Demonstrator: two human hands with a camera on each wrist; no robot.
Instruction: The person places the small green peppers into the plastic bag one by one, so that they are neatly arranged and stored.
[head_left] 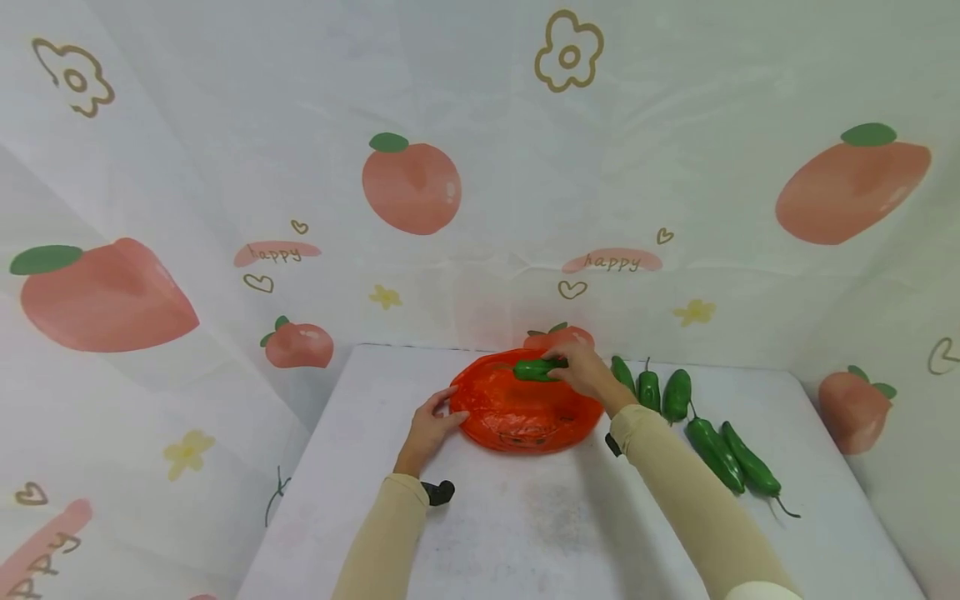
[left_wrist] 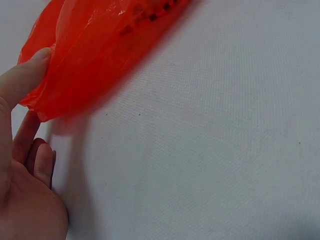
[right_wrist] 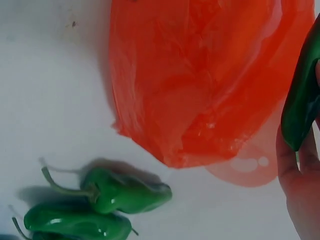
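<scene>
A red plastic bag [head_left: 517,417] lies spread on the white table, with dark printing on its near side. My left hand [head_left: 431,427] pinches the bag's left edge, thumb on top and a finger beneath, as the left wrist view shows. Over the far part of the bag, my right hand [head_left: 579,371] holds a green pepper [head_left: 531,370] by one end. In the right wrist view that same pepper [right_wrist: 300,100] hangs beside the bag [right_wrist: 185,95], partly cut off by the frame's edge. The bag's contents cannot be made out.
Right of the bag lie several more green peppers [head_left: 715,454], some with long thin stems; the right forearm passes close by them. A white cloth [head_left: 487,275] printed with peaches, hearts and flowers hangs behind the table [head_left: 495,533] and at both sides.
</scene>
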